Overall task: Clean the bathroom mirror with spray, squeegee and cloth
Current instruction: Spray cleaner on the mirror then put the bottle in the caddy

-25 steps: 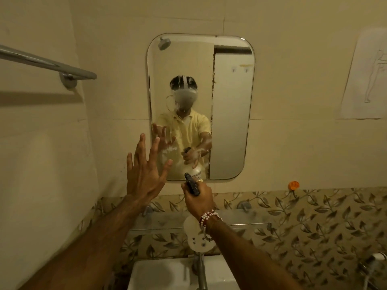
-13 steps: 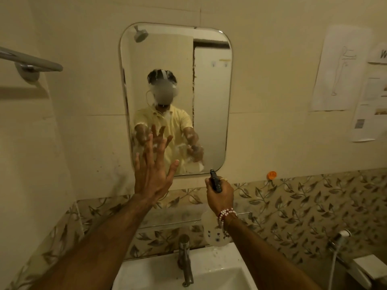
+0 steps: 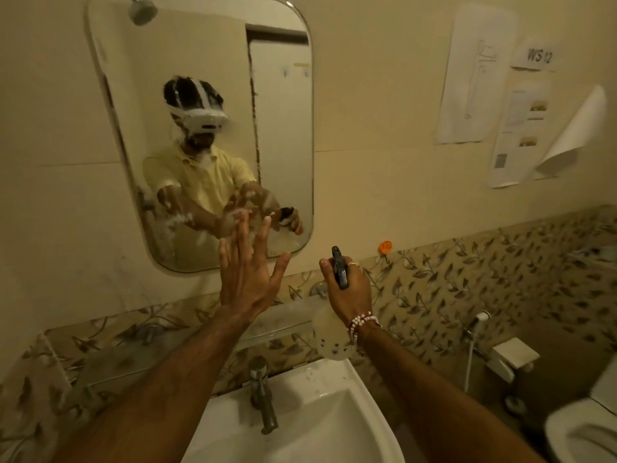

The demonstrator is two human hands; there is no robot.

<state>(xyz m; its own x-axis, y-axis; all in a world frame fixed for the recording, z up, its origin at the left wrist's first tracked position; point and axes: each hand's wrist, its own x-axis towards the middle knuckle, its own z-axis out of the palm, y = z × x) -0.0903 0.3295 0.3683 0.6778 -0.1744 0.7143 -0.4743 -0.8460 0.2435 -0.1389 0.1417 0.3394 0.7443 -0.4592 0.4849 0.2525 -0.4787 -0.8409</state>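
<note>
I note my left hand [image 3: 248, 275], fingers [image 3: 241, 235] splayed, at the foam-streaked mirror [image 3: 200, 128]; my right hand [image 3: 347, 289] beside it grips the spray bottle [image 3: 339, 267].

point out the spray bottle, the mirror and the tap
spray bottle [image 3: 339, 272], head view, on its black trigger head
mirror [image 3: 200, 48], head view, on the upper glass
tap [image 3: 263, 392], head view, on its metal body
</note>
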